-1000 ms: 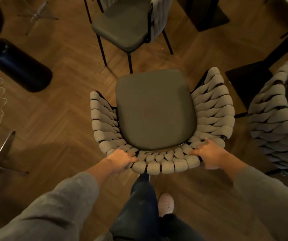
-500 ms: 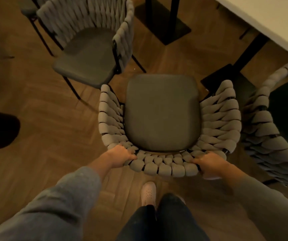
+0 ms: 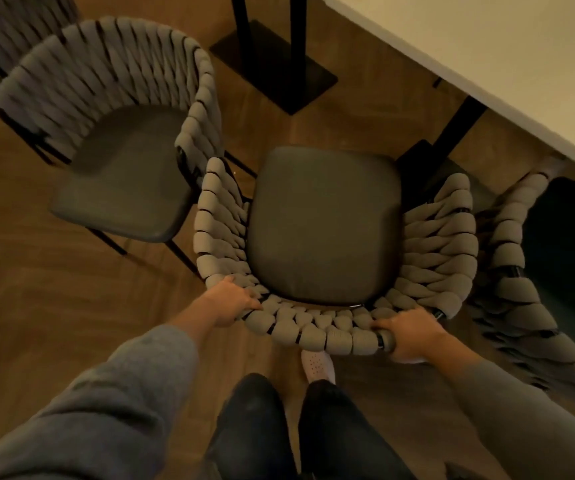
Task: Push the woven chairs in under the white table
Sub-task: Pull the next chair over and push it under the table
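A woven chair (image 3: 324,223) with a dark seat and thick beige rope back stands right in front of me. My left hand (image 3: 229,301) grips the left part of its curved back rail. My right hand (image 3: 409,336) grips the right part of the same rail. The white table (image 3: 487,60) runs across the upper right, its edge just beyond the chair's seat. Two black table legs on flat black bases (image 3: 275,64) stand under it.
A second woven chair (image 3: 116,133) stands to the left, almost touching the held chair. A third woven chair (image 3: 521,271) sits at the right, partly under the table. A further chair back shows at top left. The floor is wooden herringbone (image 3: 36,289). My legs and a white shoe (image 3: 317,365) are below.
The chair has moved forward with both hands gripping its back. The white table now fills more of the upper right, and the left chair has come closer alongside.
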{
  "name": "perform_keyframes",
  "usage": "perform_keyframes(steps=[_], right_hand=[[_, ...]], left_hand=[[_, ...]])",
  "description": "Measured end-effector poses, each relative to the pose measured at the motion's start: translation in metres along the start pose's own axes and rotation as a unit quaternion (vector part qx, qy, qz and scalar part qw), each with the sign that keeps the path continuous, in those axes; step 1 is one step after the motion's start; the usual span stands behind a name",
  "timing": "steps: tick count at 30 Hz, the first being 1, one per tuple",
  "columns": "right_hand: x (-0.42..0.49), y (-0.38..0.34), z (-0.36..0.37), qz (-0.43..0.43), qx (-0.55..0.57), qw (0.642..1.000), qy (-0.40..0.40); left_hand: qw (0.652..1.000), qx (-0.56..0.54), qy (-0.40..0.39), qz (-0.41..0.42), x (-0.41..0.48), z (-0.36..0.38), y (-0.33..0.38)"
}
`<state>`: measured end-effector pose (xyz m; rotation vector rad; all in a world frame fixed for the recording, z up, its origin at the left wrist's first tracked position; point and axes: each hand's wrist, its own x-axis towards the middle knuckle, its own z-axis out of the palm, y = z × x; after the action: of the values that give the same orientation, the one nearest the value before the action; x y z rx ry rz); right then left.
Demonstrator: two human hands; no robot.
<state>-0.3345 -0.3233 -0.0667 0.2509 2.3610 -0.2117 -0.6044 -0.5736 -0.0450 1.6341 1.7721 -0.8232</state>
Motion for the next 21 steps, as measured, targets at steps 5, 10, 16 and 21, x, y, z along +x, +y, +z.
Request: perform_keyframes(steps=[5, 10, 16, 21], right_hand=[[0.014, -0.014, -0.018, 0.057, -0.007, 0.998, -0.006], [0.018, -0.049, -0.028, 0.124, 0.017, 0.992, -0.005], [0.018, -0.117, -0.019, 0.183, 0.090, 0.979, 0.007], [0.013, -0.160, 0.002, 0.217, 0.142, 0.966, 0.014]], left_hand=[[0.999, 0.026, -0.001, 0.031, 0.008, -0.013, -0.032], [0.997, 0.054, -0.004, 0.054, 0.007, -0.008, -0.065], [0.989, 0.112, -0.004, 0.101, 0.004, 0.006, -0.105], [0.976, 0.151, -0.005, 0.158, 0.005, 0.002, -0.125]])
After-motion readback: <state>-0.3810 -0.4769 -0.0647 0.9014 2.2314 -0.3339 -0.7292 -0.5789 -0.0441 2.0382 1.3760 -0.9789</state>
